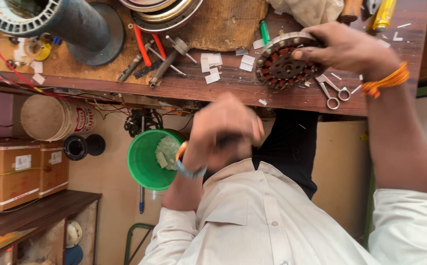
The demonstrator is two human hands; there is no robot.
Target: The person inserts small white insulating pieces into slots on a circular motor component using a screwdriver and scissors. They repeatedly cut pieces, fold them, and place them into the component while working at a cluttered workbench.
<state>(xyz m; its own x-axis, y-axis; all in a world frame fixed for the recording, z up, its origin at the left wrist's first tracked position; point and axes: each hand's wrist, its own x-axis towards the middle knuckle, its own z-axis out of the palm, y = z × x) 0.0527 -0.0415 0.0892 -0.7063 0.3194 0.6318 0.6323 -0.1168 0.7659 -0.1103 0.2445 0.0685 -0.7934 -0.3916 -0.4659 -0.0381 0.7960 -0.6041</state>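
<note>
A round motor stator (284,61) (copper windings around a dark hub) rests tilted on the wooden workbench.

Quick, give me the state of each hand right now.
Left hand: blurred, fingers curled; whether it holds anything cannot be told.
Right hand: closed on the stator on the bench.

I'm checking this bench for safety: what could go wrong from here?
The stator lies near the bench edge, gripped only by the right hand, so it might slide off. The scissors lie right at that edge and might get knocked down. The left hand is blurred and off the bench, giving no support.
</note>
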